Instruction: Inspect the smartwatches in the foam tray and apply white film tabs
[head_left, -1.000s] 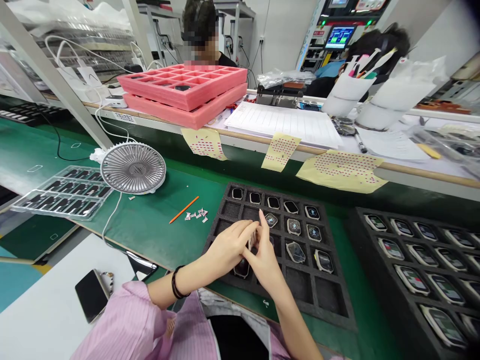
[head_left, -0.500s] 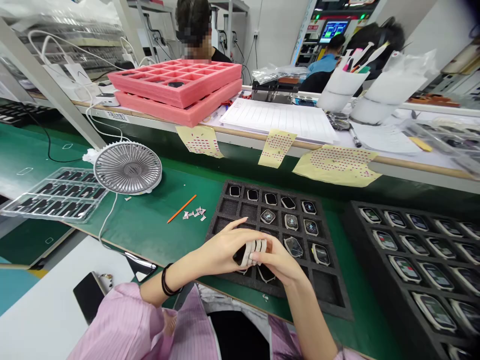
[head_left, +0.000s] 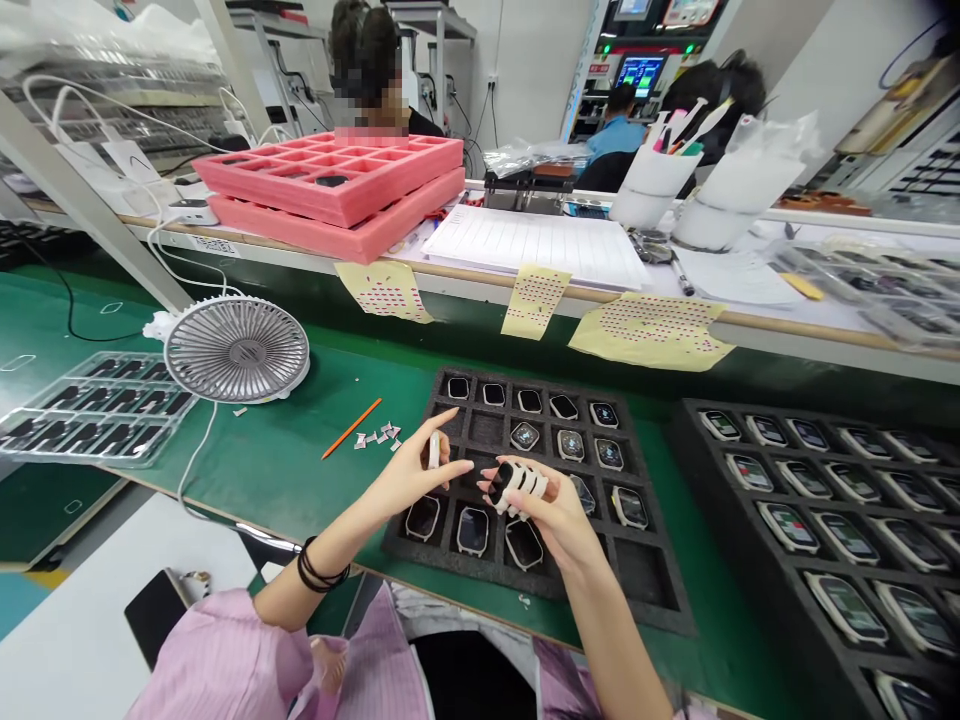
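My right hand [head_left: 551,505] is closed around a small stack of smartwatches [head_left: 531,482], their pale cases pressed side by side. To its left, my left hand [head_left: 409,475] has its thumb and forefinger stretched apart. A single smartwatch [head_left: 434,450], seen edge-on, is tucked in that hand's curled fingers. Both hands hover over a black foam tray [head_left: 486,428] whose square pockets hold several smartwatches, some with lit faces. One watch [head_left: 472,530] lies face up in the near row. My right hand and its stack partly cover the pockets in the middle.
A second black foam tray [head_left: 690,480], filled with watches, stands at the right. Left on the green bench are a round fan [head_left: 236,350], an orange stick [head_left: 351,428], small scraps [head_left: 379,436] and a clear parts tray [head_left: 90,410]. Pink foam trays [head_left: 337,200] sit on the shelf.
My hands, together around the stack before, have parted. The left has moved left with one watch; the right keeps the stack. More of the tray's near row shows.
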